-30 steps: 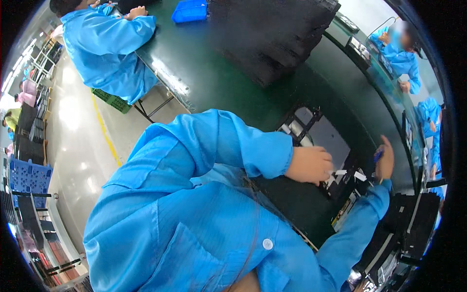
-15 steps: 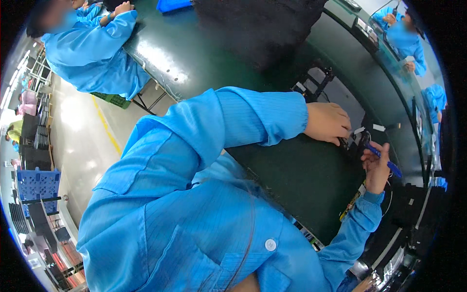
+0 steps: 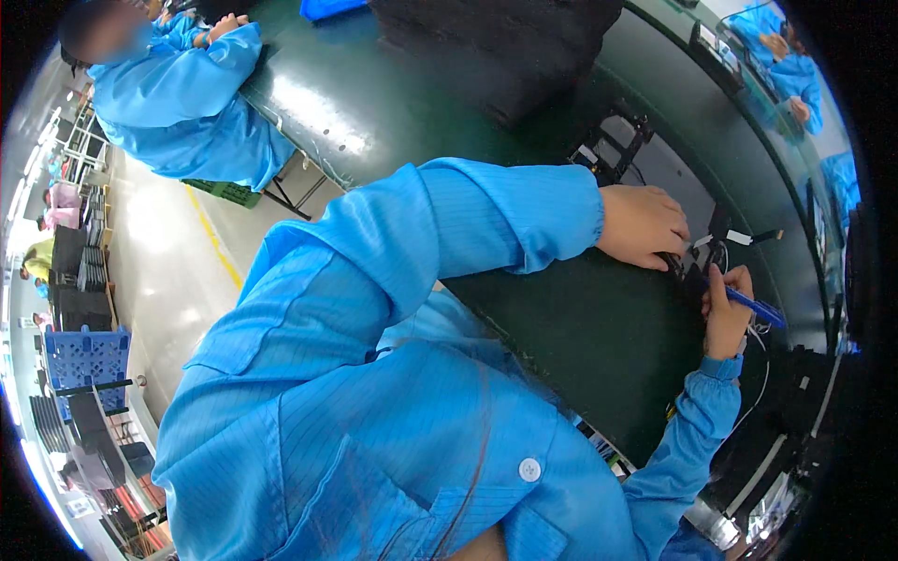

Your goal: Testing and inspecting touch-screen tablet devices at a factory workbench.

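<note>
My left hand (image 3: 644, 227) lies at the lower edge of a dark flat panel assembly (image 3: 687, 182) with a black frame. Its fingers are bent, and the fingertips press on a small black part there. Close by on the right, my right hand (image 3: 728, 313) is closed around a slim blue pen-shaped tool (image 3: 762, 309). The tool's inner tip points toward the assembly and is hard to see. Between the hands and just beyond them are small white tabs (image 3: 739, 237) and a thin white cable (image 3: 762, 374).
The dark green table (image 3: 580, 327) has a raised ledge along its right side. A large black cloth-like bundle (image 3: 496, 47) sits on the far part. Another person in blue (image 3: 178, 103) sits at the far left. A blue crate (image 3: 89, 360) stands beyond the aisle.
The view has shifted slightly. My right hand has turned, with its fingers more curled around the blue tool. My left hand stays at the panel assembly's edge.
</note>
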Demonstrator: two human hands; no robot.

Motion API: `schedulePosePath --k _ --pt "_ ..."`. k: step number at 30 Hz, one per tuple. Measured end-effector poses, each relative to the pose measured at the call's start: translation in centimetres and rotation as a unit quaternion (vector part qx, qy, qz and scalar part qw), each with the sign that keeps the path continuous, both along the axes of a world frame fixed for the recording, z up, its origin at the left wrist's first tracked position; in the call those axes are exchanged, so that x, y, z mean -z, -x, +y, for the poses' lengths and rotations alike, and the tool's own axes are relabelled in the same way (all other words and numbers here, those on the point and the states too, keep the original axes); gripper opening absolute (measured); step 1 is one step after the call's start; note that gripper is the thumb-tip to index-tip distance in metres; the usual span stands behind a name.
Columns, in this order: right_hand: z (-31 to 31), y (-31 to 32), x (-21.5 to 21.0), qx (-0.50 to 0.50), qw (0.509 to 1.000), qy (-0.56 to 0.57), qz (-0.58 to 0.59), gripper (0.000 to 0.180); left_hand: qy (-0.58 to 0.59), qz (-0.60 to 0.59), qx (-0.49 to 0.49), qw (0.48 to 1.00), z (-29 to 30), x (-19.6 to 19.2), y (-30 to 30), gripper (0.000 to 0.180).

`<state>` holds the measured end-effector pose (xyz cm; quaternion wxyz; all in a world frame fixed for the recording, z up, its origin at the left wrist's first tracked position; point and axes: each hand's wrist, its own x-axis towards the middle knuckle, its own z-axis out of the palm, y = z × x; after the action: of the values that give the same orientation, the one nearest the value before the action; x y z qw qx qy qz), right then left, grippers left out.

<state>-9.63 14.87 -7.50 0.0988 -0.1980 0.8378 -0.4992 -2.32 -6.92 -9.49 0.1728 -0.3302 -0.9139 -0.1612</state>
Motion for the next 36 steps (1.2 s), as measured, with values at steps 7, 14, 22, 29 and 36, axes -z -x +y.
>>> schedulePosePath --k 7,14,22,29,36 --pt "0.0 0.2 0.0 -0.034 0.999 -0.008 0.018 0.024 -0.004 0.006 0.002 1.0 -0.2 -0.1 -0.2 0.036" --pt "2.6 3.5 -0.5 0.033 0.995 0.015 0.097 0.017 0.04 -0.009 0.024 0.999 -0.5 -0.6 1.5 0.037" --pt "3.2 5.7 -0.5 0.01 0.932 -0.231 0.28 0.024 0.026 -0.035 -0.25 0.967 -2.9 1.3 10.8 0.042" --pt "2.4 7.9 -1.3 -0.051 0.905 -0.286 0.31 0.03 -0.044 -0.028 -0.331 0.942 -3.1 2.8 19.0 0.035" --pt "2.1 11.4 -1.9 -0.113 0.849 -0.455 0.245 0.037 -0.043 0.09 -0.364 0.926 -2.9 1.8 18.9 0.028"
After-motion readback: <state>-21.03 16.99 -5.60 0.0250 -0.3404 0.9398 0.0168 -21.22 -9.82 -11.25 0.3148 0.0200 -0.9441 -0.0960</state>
